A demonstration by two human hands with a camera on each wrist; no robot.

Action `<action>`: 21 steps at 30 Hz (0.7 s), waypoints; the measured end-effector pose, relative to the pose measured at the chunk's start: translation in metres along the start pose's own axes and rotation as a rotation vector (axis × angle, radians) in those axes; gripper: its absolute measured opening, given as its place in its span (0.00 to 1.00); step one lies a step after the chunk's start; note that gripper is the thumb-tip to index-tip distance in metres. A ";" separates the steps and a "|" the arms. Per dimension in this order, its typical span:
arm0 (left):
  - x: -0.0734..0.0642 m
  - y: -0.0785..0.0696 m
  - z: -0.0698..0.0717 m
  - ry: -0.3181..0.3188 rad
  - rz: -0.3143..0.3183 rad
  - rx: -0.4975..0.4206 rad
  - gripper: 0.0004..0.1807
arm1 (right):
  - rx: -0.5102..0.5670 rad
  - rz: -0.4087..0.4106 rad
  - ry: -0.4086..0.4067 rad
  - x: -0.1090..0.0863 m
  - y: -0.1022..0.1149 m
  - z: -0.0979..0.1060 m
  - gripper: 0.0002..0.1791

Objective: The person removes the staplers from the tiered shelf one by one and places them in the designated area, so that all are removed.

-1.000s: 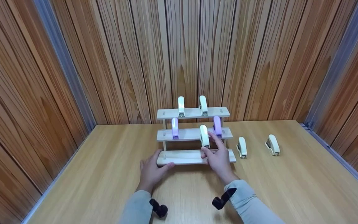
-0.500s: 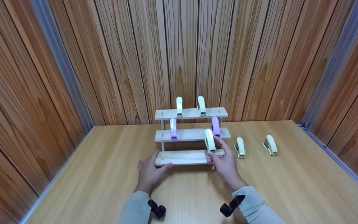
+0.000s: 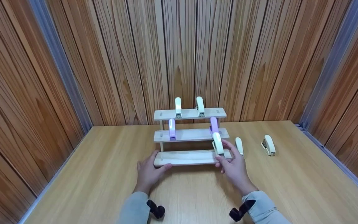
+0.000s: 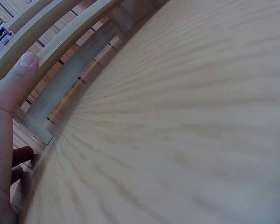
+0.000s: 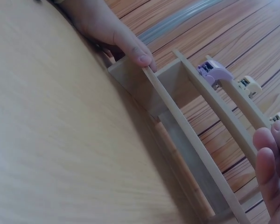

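Note:
A three-step wooden stand [image 3: 185, 157] sits on the table. My left hand [image 3: 149, 175] grips the left end of its bottom step; in the left wrist view the thumb [image 4: 19, 80] lies on the step's edge. My right hand [image 3: 236, 172] pinches a white stapler [image 3: 218, 144] between thumb and fingers at the right end of the bottom step. Whether that stapler touches the wood, I cannot tell. Two purple staplers, one left [image 3: 172, 129] and one right [image 3: 213, 123], stand on the middle step. The top step bears two white staplers [image 3: 178, 107].
Right of the stand, a white stapler [image 3: 239, 145] is partly hidden behind my right hand. Farther right another white stapler [image 3: 268, 145] stands on the table [image 3: 291, 186]. A wood-panelled wall [image 3: 179, 56] rises behind the stand, with side walls at both edges.
My right hand has moved right and slightly down with the white stapler, from the middle to the right end of the bottom step. The left hand keeps its hold on the stand.

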State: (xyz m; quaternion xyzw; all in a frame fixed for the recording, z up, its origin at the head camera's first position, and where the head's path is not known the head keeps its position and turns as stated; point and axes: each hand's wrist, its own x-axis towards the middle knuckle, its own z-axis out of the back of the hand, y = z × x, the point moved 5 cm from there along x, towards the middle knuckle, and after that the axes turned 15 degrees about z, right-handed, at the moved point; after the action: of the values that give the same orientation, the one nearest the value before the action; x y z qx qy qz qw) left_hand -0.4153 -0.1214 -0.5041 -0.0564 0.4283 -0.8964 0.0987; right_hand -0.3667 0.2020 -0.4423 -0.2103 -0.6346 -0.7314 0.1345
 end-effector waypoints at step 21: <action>-0.001 0.000 0.000 0.004 0.022 0.009 0.56 | -0.050 -0.062 -0.017 -0.009 -0.017 0.055 0.37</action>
State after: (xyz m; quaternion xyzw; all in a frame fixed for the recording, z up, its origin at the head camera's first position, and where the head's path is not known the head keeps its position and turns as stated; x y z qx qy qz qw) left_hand -0.4147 -0.1212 -0.5039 -0.0494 0.4249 -0.8974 0.1078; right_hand -0.3590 0.2580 -0.4560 -0.2001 -0.6235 -0.7490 0.1009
